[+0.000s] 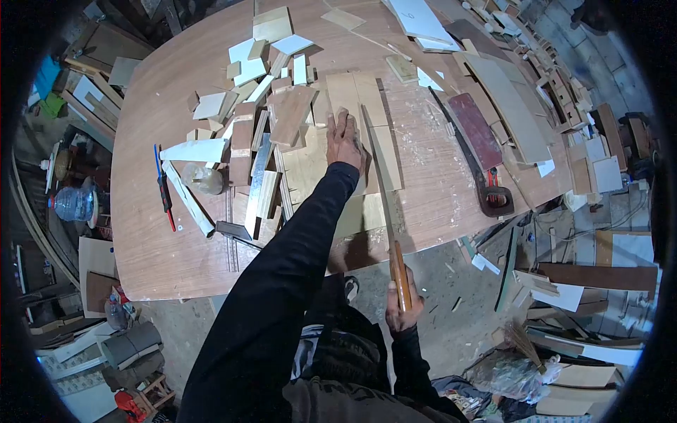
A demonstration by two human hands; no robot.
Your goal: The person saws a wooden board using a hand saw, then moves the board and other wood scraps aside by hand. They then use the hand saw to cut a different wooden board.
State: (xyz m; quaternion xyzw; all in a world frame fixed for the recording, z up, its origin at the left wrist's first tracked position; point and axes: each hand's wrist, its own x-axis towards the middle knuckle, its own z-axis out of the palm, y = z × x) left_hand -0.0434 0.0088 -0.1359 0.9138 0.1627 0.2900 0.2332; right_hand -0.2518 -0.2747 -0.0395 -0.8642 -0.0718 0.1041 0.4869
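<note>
My left hand point(345, 144) lies with its fingers stretched out on a pale plywood board point(386, 161), pressing it to the table. My right hand point(403, 310) is closed around the wooden handle point(400, 278) of a handsaw. Its long narrow blade point(379, 176) points away from me, lying along the board just right of my left hand. The contact between the teeth and the wood is too fine to make out. Left of my left hand, a brown wood block point(293, 116) rests among several offcuts. A metal square point(258, 189) lies nearer to me.
The brown table point(176, 261) carries scattered white and wooden offcuts point(250, 70). On the right lie a black-handled saw point(496, 202), a reddish block point(474, 130) and a long panel point(509, 106). A clear plastic container point(203, 178) and a red-black tool point(165, 194) sit left.
</note>
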